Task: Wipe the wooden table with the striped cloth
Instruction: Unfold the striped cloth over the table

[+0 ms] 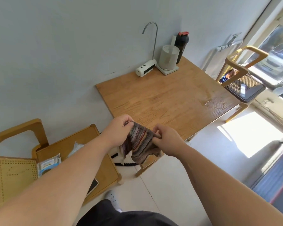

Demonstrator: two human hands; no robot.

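1. While both hands hold the cloth up over the near corner of the table, two containers stand at the far corner by the wall: a cream jug on a square base and, just behind it, a dark bottle with a red cap. What is inside them cannot be seen.
2. The left hand pinches the upper edge of the cloth with curled fingers, and the right hand pinches the opposite edge. The cloth is stretched between them, and its lower part hangs loose.
3. Beside the jug lies a white dispenser with a bent grey tube rising from it.
4. The table is of light brown wood, and a shiny wet patch shows near its right edge.
5. The floor is pale, with a bright patch of sun at the right.
6. A chair with a woven back stands at the left, and on its seat are packets and a phone. A second chair stands beyond the table; the dark thing on it is hard to make out.
7. The cloth hides the near corner of the table. A black cord on the floor is partly covered by the left arm, which also cuts off the phone. Only part of one white shoe is seen.
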